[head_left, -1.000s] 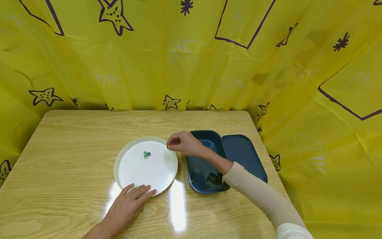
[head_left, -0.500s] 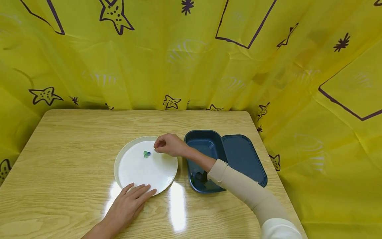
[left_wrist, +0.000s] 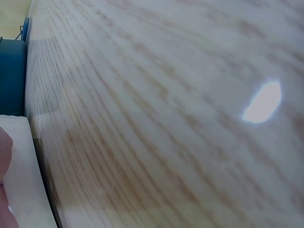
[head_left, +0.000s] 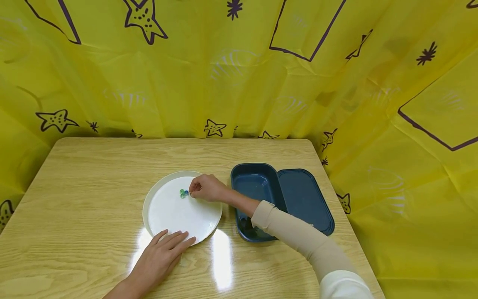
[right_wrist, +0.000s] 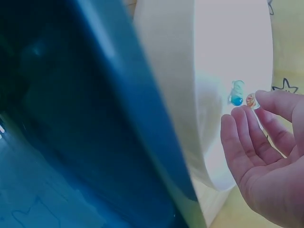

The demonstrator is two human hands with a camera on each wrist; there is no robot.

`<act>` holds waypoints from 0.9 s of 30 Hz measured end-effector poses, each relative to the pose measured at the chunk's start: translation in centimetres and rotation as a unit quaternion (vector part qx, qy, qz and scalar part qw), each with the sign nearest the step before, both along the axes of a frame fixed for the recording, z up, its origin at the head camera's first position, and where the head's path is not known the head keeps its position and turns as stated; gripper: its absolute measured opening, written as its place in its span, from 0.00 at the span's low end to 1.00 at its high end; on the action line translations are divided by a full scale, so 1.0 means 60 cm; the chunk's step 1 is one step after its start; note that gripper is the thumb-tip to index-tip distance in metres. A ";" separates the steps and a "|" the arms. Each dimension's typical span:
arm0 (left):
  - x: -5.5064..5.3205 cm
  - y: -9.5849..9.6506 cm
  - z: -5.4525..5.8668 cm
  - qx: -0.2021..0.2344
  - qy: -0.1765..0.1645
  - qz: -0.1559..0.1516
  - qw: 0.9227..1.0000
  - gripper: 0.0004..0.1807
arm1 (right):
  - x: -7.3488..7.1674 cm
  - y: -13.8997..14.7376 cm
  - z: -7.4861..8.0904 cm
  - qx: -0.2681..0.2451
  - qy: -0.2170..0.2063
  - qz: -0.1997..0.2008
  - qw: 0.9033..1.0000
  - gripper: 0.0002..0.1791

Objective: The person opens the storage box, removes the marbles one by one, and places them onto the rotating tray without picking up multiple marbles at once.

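Note:
A round white tray [head_left: 164, 220] with a raised rim lies on the table. Near its middle sit several small glass marbles [head_left: 182, 193], green and blue, clustered together. My right hand [head_left: 207, 188] is over the tray beside them, pinching a clear marble with orange swirls [right_wrist: 251, 100] at its fingertips. In the right wrist view the blue-green marbles [right_wrist: 237, 93] are right next to that one. My left hand [head_left: 160, 253] rests with fingers spread on the near rim of the tray. The left wrist view catches only a sliver of the left hand [left_wrist: 4, 156].
A dark blue rectangular container [head_left: 254, 182] stands right of the tray, beneath my right forearm, which hides part of its inside. Its flat blue lid [head_left: 304, 195] lies beside it on the right. A yellow patterned curtain [head_left: 224, 74] hangs behind the wooden table [head_left: 93, 178].
My right hand has moved left from the tray's right rim and lowered toward the clustered marbles, carrying the small marble. My left hand has stayed in place.

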State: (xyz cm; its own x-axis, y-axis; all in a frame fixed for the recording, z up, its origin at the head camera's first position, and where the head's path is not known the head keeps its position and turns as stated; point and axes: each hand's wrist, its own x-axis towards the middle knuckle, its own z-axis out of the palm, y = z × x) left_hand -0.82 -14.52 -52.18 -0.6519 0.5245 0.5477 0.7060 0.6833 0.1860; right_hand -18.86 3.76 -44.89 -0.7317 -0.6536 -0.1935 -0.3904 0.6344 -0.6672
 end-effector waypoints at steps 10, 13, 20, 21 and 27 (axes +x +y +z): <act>0.000 0.001 0.000 -0.001 -0.004 0.002 1.000 0.31 | 0.000 -0.007 -0.014 0.018 0.013 -0.008 1.000 0.02; 0.001 0.001 0.000 -0.001 -0.004 0.002 1.000 0.31 | 0.001 -0.005 -0.016 0.027 0.016 -0.010 0.999 0.02; 0.001 0.001 -0.003 0.000 -0.005 0.004 1.000 0.30 | 0.003 -0.001 -0.023 0.037 0.023 -0.005 0.999 0.04; 0.001 0.000 -0.003 0.000 -0.005 0.004 1.000 0.30 | 0.003 0.000 -0.023 0.037 0.022 -0.003 0.999 0.04; 0.000 -0.001 -0.003 -0.002 -0.004 0.002 1.000 0.30 | 0.001 -0.002 -0.012 0.035 0.018 0.000 0.999 0.03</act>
State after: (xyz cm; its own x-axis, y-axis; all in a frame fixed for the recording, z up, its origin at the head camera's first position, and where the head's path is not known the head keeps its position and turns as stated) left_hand -0.82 -14.56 -52.38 -0.6590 0.5238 0.5397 0.7014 0.6871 0.1896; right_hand -18.78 3.64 -45.63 -0.7397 -0.6385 -0.2125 -0.4128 0.6799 -0.6061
